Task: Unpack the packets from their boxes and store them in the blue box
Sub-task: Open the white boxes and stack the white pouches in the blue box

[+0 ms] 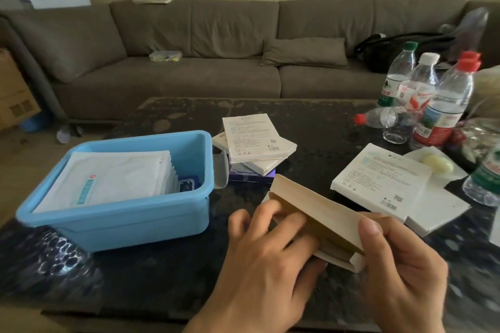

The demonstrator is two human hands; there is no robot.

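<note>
While both hands are working at the near edge of the dark speckled stone table [311, 116], a flat white cardboard box [319, 213] with its flap standing open is being held between them, tilted, its brown inside showing. The left hand [267, 259] is lying across the near left part of this box, its fingers [270, 211] curling over the open edge and reaching into the mouth; the thumb is pressing underneath. The right hand [400, 267] is gripping the box's right end, thumb on the top face and fingers wrapped below. Whether a packet is already being pinched inside cannot be told.

To the left, the light blue rectangular plastic box [130, 213] is sitting on the table, well apart from the hands, and a row of flat white packets [113, 178] is leaning inside it, filling most of its width; a small dark blue item [188, 185] is lying at its right end.

Just beyond the open box, a stack of closed white boxes [254, 143] is resting on a purple box [251, 177]. To the right, two more flat white boxes [384, 181] are lying overlapped. Clear plastic bottles [443, 100] with red, white and green caps are crowding the far right corner, one lying on its side. A grey fabric sofa [216, 43] is stretching across the far side.
</note>
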